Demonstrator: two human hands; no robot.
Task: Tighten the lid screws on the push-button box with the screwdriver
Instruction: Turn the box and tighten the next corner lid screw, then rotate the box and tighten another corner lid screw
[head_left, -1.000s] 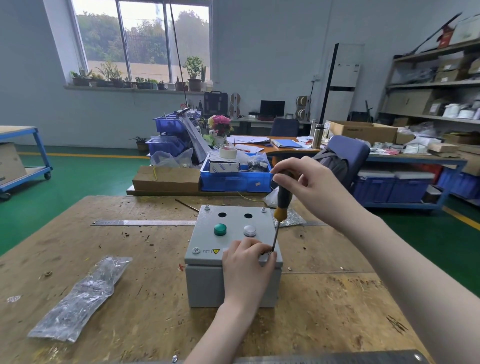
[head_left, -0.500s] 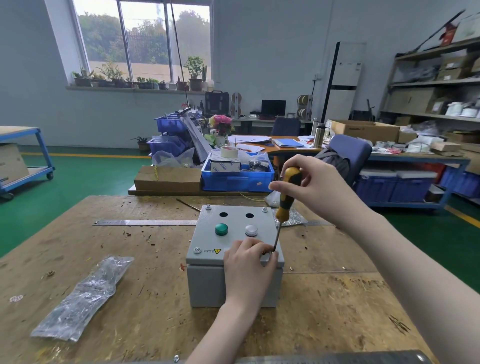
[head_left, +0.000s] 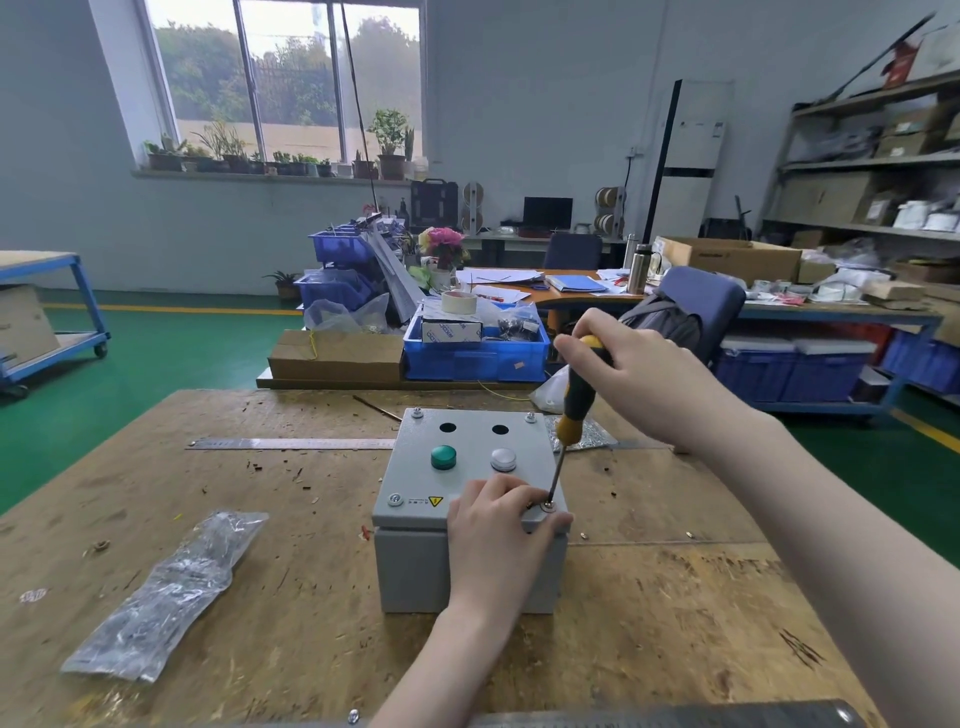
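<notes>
A crumpled clear plastic bag (head_left: 166, 592) lies near the left edge of a scarred wooden workbench (head_left: 270, 519), and a steel ruler (head_left: 291, 443) lies flat toward the far edge, its right end meeting the grey push-button box (head_left: 415, 566). The box stands about midway across the bench, nearer the front edge than the far one, with its lid (head_left: 467, 483) carrying a green button (head_left: 443, 457), a white button (head_left: 503, 459) and two open holes behind them. Screws show at the lid's far left corner (head_left: 416, 414), far right corner (head_left: 530, 417) and near left corner (head_left: 395, 500). The left hand (head_left: 498, 535) rests on the lid's near right corner, fingers curled over the edge and bracing the box beside the fourth screw (head_left: 547, 505). The tip of the screwdriver (head_left: 570, 410) sits in that screw, the shaft leaning up and to the right. The right hand (head_left: 639, 374) grips the black-and-yellow handle from above, fingers wrapped around its top. A small foil packet (head_left: 587, 436) lies on the bench just right of the box, behind the screwdriver. Behind the far edge stand a cardboard box (head_left: 337, 356) and a blue crate (head_left: 475, 358).
</notes>
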